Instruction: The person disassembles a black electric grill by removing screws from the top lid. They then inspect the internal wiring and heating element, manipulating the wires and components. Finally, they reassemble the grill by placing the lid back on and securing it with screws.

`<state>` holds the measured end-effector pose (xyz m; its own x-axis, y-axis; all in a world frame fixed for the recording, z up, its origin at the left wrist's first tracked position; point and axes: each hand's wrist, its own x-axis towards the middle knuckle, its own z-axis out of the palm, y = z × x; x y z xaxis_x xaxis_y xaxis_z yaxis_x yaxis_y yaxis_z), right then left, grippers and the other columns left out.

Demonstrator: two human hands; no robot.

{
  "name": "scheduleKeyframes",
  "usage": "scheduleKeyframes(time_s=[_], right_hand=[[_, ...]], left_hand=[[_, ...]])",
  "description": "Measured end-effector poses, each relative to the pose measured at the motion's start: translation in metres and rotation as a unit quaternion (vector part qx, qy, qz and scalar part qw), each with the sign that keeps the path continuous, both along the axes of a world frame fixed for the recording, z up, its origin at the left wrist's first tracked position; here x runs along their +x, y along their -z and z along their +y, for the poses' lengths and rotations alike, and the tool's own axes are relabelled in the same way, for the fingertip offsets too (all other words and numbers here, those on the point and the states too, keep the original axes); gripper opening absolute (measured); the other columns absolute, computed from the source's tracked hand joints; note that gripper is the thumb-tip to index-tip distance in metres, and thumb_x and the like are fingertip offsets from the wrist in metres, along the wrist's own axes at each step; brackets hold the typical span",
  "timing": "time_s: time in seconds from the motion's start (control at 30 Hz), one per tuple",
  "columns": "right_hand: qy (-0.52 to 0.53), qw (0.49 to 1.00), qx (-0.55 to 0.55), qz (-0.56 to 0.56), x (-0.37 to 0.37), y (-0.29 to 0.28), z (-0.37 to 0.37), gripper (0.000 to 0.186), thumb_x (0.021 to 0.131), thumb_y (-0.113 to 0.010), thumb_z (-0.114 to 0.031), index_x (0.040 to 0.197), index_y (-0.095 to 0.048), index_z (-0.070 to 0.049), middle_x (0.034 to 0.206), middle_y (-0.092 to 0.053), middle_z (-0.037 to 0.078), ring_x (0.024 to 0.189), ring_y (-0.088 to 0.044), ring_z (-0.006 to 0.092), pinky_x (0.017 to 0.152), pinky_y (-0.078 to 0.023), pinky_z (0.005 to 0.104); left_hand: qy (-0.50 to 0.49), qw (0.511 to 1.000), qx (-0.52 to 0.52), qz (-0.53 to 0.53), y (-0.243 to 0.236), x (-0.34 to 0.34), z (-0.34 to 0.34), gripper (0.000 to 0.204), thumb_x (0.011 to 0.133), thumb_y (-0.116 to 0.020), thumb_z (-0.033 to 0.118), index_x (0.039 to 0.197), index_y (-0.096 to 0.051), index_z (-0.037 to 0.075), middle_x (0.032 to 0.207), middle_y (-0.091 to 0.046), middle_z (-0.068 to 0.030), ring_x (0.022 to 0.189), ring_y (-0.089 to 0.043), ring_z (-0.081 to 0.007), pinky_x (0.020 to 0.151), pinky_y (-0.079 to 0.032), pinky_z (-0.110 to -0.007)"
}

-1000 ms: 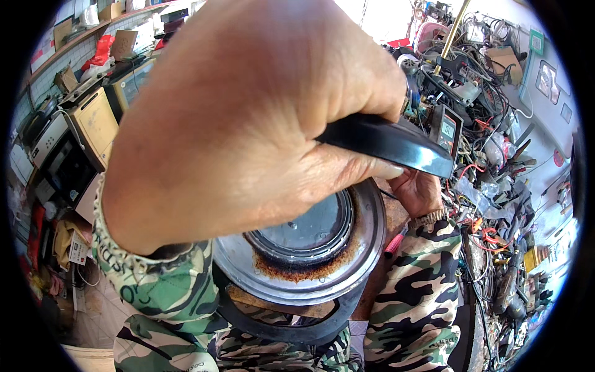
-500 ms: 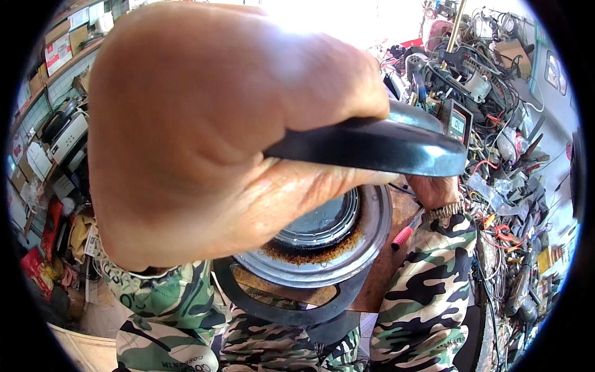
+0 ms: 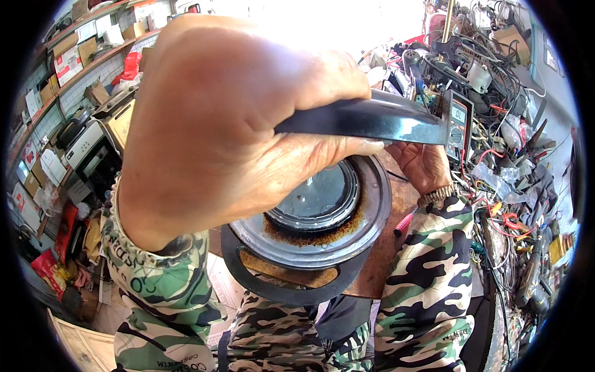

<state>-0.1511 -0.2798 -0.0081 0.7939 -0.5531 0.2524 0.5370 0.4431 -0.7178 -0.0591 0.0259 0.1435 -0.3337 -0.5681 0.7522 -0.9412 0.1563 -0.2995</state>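
Note:
My left hand (image 3: 211,130) is closed on a glossy black disc-shaped part (image 3: 384,118), raised high and seen almost edge-on. Its thumb lies under the rim and its fingers go over the top. Beyond the disc's right end is my right hand (image 3: 424,164), palm turned up by the rim; its fingers are largely hidden, so its grip cannot be made out. Below them lies a round grey metal appliance part (image 3: 365,239), with brown scorch stains round a dark central plate (image 3: 322,195). A black loop handle (image 3: 291,294) sticks out at its near side.
The metal part rests on a brown worktop (image 3: 403,192). A red-handled tool (image 3: 404,223) lies by my right forearm. A multimeter (image 3: 457,127) stands beyond my right hand. Tangled cables and tools (image 3: 496,93) fill the right side; shelves with boxes (image 3: 68,62) line the left.
In the view, my left hand and the black disc sit higher and look smaller. More of my right palm and of the multimeter shows. The metal part appears slightly higher.

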Motion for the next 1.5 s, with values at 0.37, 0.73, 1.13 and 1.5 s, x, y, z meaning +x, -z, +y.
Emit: scheduleKeyframes(time_s=[0.37, 0.73, 1.13, 1.5], right_hand=[[-0.072, 0.997, -0.019, -0.029, 0.007, 0.013, -0.012, 0.046, 0.108, -0.045, -0.041, 0.131, -0.058, -0.003, 0.123, -0.067, 0.014, 0.108, -0.068, 0.0267, 0.093, -0.058, 0.0452], [0.071, 0.963, -0.135, 0.222, -0.012, -0.012, 0.007, 0.056, 0.097, -0.042, -0.038, 0.137, -0.056, -0.001, 0.124, -0.064, 0.016, 0.107, -0.063, 0.0266, 0.087, -0.052, 0.0404], [0.127, 0.936, -0.265, 0.196, -0.015, -0.005, 0.01, 0.051, 0.094, -0.055, -0.034, 0.128, -0.066, 0.001, 0.111, -0.066, 0.013, 0.094, -0.063, 0.0203, 0.084, -0.05, 0.0313], [0.203, 0.835, -0.456, 0.232, -0.016, 0.005, 0.018, 0.05, 0.093, -0.062, -0.03, 0.12, -0.067, 0.013, 0.106, -0.074, 0.021, 0.1, -0.069, 0.0218, 0.091, -0.051, 0.0303]], left_hand=[[0.024, 0.999, 0.029, 0.014, 0.001, -0.005, -0.019, 0.029, 0.067, -0.09, 0.01, 0.09, -0.074, 0.002, 0.073, -0.069, -0.0108, 0.063, -0.067, -0.0227, 0.056, -0.049, -0.03], [-0.065, 0.987, 0.129, 0.065, 0.009, -0.011, 0.009, 0.025, 0.071, -0.089, 0.013, 0.09, -0.075, 0.004, 0.076, -0.073, -0.0083, 0.064, -0.07, -0.0166, 0.055, -0.049, -0.027], [-0.017, 0.984, 0.13, 0.123, 0.052, -0.009, 0.033, 0.037, 0.06, -0.093, 0.017, 0.091, -0.075, 0.007, 0.074, -0.072, -0.0052, 0.06, -0.064, -0.0155, 0.054, -0.047, -0.029], [-0.03, 0.972, 0.196, 0.129, 0.12, -0.029, 0.054, 0.037, 0.061, -0.091, 0.017, 0.092, -0.075, 0.006, 0.076, -0.068, -0.0059, 0.063, -0.068, -0.0222, 0.058, -0.056, -0.033]])
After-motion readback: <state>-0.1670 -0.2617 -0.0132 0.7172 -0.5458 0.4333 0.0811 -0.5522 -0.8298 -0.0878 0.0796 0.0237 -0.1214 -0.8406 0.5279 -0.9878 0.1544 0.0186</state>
